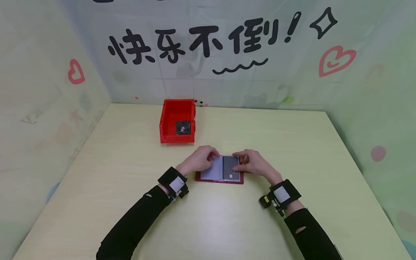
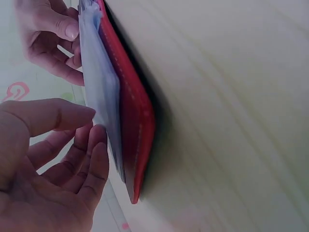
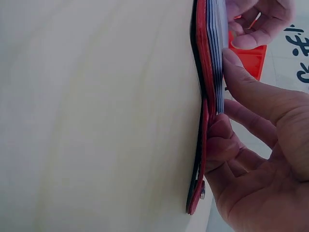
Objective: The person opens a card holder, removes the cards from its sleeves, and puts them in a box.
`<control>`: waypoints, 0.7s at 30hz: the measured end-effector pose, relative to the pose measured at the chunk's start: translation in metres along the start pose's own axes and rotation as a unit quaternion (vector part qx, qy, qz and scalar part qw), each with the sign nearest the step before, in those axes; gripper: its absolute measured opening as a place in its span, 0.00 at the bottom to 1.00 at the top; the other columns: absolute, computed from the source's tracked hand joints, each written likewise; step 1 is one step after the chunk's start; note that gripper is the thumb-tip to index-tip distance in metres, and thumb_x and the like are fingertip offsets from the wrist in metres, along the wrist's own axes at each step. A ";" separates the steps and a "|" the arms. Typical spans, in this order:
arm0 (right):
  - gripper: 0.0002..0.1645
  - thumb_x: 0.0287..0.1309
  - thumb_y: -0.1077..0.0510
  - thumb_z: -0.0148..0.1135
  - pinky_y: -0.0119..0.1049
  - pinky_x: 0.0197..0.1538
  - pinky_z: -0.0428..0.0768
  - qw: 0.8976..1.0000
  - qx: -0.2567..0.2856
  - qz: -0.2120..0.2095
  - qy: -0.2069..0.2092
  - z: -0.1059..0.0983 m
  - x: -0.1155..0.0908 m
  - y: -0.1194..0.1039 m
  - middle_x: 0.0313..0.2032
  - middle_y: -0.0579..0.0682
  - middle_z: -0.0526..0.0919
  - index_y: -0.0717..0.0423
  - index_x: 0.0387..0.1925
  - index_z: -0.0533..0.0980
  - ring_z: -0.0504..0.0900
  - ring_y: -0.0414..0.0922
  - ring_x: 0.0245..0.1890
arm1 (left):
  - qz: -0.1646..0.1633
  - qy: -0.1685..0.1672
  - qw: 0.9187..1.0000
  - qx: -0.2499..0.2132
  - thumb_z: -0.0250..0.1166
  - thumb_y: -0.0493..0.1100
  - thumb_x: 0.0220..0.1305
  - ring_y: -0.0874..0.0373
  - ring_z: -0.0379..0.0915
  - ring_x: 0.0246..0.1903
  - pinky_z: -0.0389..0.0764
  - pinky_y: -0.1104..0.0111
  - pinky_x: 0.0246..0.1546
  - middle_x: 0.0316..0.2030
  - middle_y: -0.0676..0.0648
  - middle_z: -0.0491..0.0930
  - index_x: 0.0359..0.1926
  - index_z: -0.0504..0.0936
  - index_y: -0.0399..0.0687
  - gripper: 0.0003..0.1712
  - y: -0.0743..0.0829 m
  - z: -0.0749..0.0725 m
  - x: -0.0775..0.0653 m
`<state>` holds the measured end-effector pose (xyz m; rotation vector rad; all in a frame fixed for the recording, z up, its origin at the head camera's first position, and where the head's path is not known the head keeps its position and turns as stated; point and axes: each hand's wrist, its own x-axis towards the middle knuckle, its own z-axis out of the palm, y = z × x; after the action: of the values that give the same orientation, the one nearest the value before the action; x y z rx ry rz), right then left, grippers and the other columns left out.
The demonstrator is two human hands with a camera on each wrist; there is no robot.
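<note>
A red card holder [image 1: 219,181] lies spread on the table, its clear plastic sleeves [image 1: 211,172] facing up. Inside the right-hand sleeve is a dark grey card [image 1: 230,167]. My left hand [image 1: 204,159] is over the left side, its loosely bent fingertips right at the edge of the sleeves in the left wrist view. From the right, my right hand [image 1: 254,162] pinches the sleeve stack, thumb on top over the card and fingers at the side edge. A strap with a metal snap [image 3: 202,190] extends below those fingers in the right wrist view.
Toward the back stands a red open bin [image 1: 177,139] with a black card [image 1: 183,127] marked "VIP" inside. The pale wooden table [image 1: 208,224] is bounded by printed walls at the back and both sides.
</note>
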<state>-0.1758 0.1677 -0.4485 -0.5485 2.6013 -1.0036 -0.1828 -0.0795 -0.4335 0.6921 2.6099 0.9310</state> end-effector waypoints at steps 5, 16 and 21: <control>0.34 0.54 0.55 0.75 0.33 0.30 0.69 1.000 0.010 0.016 -0.014 -0.001 0.003 -0.002 0.29 0.50 0.73 0.61 0.62 0.76 0.72 0.42 0.28 | 0.014 -0.016 1.000 0.015 0.65 0.36 0.66 0.53 0.74 0.41 0.81 0.63 0.49 0.43 0.41 0.82 0.55 0.82 0.36 0.17 0.008 0.004 0.004; 0.33 0.55 0.56 0.75 0.33 0.28 0.67 0.998 0.020 0.056 -0.024 -0.003 0.005 -0.008 0.27 0.47 0.69 0.60 0.62 0.77 0.70 0.43 0.27 | -0.050 -0.010 0.998 0.024 0.68 0.41 0.66 0.55 0.69 0.39 0.68 0.69 0.37 0.37 0.44 0.74 0.57 0.78 0.38 0.21 0.017 0.013 0.009; 0.33 0.55 0.57 0.75 0.33 0.29 0.67 0.998 0.020 0.056 -0.022 -0.004 0.004 -0.010 0.26 0.47 0.68 0.60 0.62 0.77 0.70 0.43 0.28 | -0.052 -0.012 0.998 0.014 0.67 0.41 0.66 0.54 0.69 0.41 0.68 0.68 0.40 0.39 0.45 0.73 0.58 0.78 0.39 0.21 0.016 0.014 0.008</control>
<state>-0.1785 0.1615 -0.4397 -0.4053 2.5370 -0.9952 -0.1784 -0.0576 -0.4346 0.5651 2.6142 0.8524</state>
